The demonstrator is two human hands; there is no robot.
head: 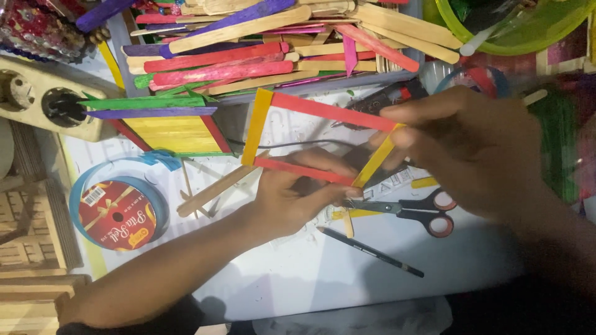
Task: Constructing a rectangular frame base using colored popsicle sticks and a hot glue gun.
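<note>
Held above the middle of the white table (347, 273), the stick frame (320, 139) of 2 red and 2 yellow craft sticks looks light, stiff but fragile at its corners, so the left hand (292, 198) pinches the near red stick and the right hand (472, 149) pinches the right yellow one.

Round red ribbon-spool label (117, 214), gold print, white barcode patch, lower left on table.

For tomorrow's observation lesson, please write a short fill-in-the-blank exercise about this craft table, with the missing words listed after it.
1. Both hands hold a square frame made of ____ craft sticks.
2. The frame's two yellow sides alternate with two ____ sides.
3. The scissors by the right hand have ____ handles.
4. The left hand grips the frame's ____ edge.

Missing words: four; red; red; lower
</note>
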